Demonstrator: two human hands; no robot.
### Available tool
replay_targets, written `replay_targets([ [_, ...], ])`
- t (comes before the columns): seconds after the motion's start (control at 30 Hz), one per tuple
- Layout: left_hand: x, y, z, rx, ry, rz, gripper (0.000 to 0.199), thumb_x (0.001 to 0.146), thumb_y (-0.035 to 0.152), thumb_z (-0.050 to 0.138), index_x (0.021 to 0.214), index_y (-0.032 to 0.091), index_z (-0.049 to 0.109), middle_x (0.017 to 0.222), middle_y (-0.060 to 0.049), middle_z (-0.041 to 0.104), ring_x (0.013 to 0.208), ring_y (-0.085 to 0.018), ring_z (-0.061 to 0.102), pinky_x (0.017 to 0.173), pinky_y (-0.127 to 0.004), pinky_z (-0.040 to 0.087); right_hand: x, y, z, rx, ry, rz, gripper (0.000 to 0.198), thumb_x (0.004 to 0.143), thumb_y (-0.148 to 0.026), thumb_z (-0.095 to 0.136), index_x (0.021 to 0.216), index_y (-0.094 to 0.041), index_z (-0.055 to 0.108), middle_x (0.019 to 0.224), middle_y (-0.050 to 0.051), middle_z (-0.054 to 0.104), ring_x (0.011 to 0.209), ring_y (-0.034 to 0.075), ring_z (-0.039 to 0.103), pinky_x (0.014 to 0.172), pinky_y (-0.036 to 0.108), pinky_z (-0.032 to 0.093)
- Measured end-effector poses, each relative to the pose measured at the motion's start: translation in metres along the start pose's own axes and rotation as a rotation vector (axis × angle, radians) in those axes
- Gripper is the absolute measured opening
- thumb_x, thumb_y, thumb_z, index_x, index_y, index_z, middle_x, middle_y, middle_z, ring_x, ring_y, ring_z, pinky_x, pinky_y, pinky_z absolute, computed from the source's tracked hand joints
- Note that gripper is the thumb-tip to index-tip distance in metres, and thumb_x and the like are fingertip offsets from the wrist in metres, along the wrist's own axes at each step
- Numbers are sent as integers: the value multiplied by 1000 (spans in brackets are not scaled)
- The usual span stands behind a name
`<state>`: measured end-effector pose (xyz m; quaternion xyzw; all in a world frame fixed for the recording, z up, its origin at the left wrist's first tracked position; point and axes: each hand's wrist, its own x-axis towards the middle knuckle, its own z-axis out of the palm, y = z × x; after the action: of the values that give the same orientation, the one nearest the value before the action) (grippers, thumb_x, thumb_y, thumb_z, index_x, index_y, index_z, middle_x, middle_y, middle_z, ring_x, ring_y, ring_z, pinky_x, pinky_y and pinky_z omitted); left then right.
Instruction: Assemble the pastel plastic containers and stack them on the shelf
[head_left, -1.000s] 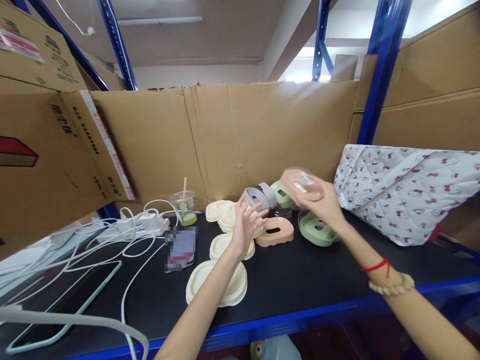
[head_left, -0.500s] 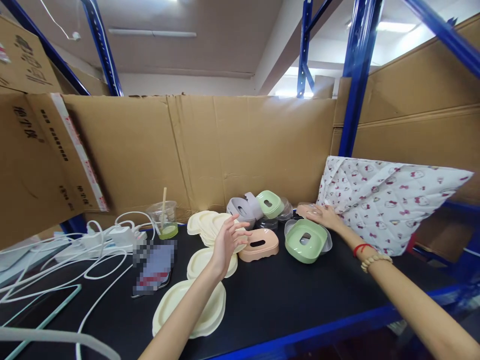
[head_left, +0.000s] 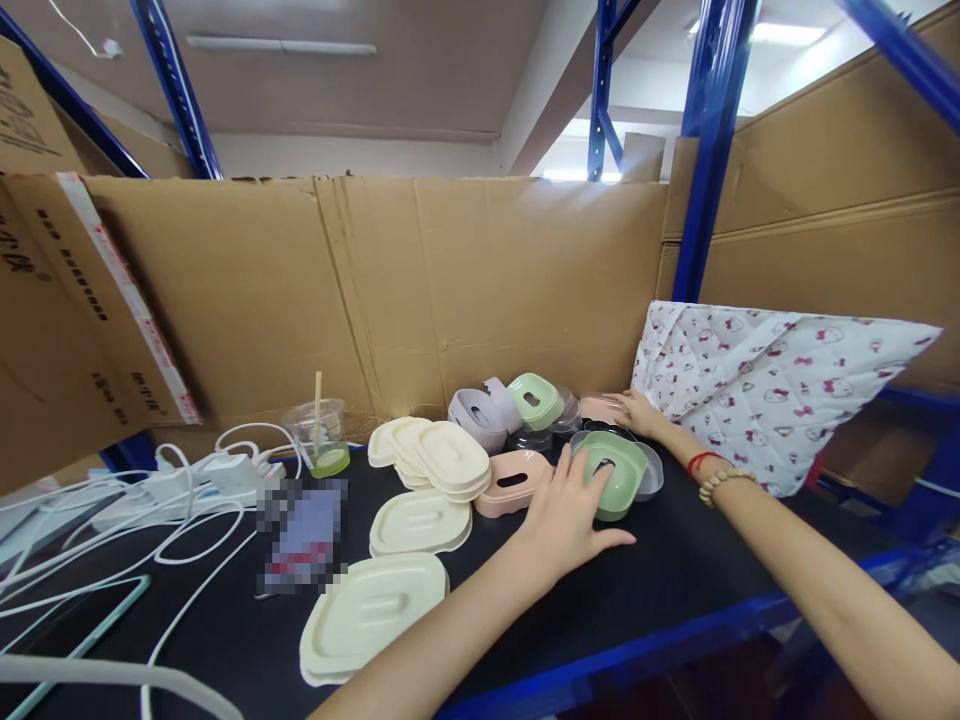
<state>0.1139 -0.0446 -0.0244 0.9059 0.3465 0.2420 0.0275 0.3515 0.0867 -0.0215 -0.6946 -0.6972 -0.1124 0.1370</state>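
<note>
My left hand, fingers spread, reaches over the near left edge of a light green plastic tray with a slot in its middle; whether it touches is hard to tell. The green tray rests on a clear plastic tray. Farther back, my right hand has its fingers at the right end of a pink plastic piece; its fingertips are partly hidden. Left of my left hand sits a pink slotted tray, partly covered by that hand.
Cream oval lids lie in several stacks on the black tabletop. Lilac trays and another green tray are piled behind. A drink cup, phone and white cables occupy the left; a patterned cloth stands right.
My left hand has swung right and down, from above the cream lids to the green tray. My right hand stays by the pink piece at the back. The view has shifted slightly.
</note>
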Motion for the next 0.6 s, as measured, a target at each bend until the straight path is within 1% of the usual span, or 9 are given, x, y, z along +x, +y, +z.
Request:
replay_targets([
  [0.07,18,5,6,13,-55,-116,61,65,42,74,118,16,57,137,-19,45,130,-38,37,98,-50,40,-5,-2,-5,-9,11,6,46,78,-13,53,124,-17,56,122,14,59,110,23,55,85,30,46],
  [0.1,25,6,7,-9,-82,-159,52,67,39,73,112,15,61,132,-18,50,126,-37,42,97,-48,42,-8,-4,-9,-12,19,18,45,78,-14,53,123,-16,57,122,14,59,110,23,56,82,30,47],
  [0.17,31,5,8,-85,-118,-216,27,71,33,70,92,16,67,117,-14,59,115,-32,52,93,-42,45,-15,-7,-19,-4,30,87,38,79,-18,53,116,-17,61,116,14,62,105,24,58,77,30,48],
  [0.23,27,4,6,-171,-95,-252,11,71,28,69,71,18,67,106,-10,63,105,-27,57,89,-39,46,-24,-13,-32,24,19,190,27,81,-26,52,102,-18,66,105,12,67,99,24,62,73,29,48],
  [0.3,12,4,1,-243,-11,-280,12,67,26,71,61,19,64,103,-7,63,102,-25,57,89,-40,46,-35,-19,-45,62,-28,266,24,82,-33,51,89,-18,68,96,11,69,92,25,64,70,29,49],
  [0.37,-11,6,-3,-290,88,-277,15,65,27,73,59,20,62,103,-5,62,104,-24,56,91,-42,44,-50,-25,-55,133,-157,314,27,81,-38,53,84,-17,68,89,11,70,84,24,66,63,28,50],
  [0.47,-51,8,-7,-270,154,-229,16,64,28,73,58,20,61,105,-5,62,110,-26,53,92,-44,43,-71,-32,-63,316,-397,357,29,75,-36,62,94,-15,65,84,8,70,67,19,66,50,25,50],
  [0.53,-76,8,-6,-218,151,-207,16,67,30,72,61,20,61,107,-7,62,108,-27,54,88,-43,46,-82,-34,-62,381,-434,348,29,73,-29,65,99,-15,63,78,6,70,58,15,64,45,22,48],
  [0.6,-95,5,-3,-158,140,-181,16,71,33,69,64,21,62,110,-8,62,108,-27,55,86,-44,47,-88,-34,-59,346,-390,321,16,74,-22,63,89,-16,64,66,3,68,52,13,63,43,20,47],
])
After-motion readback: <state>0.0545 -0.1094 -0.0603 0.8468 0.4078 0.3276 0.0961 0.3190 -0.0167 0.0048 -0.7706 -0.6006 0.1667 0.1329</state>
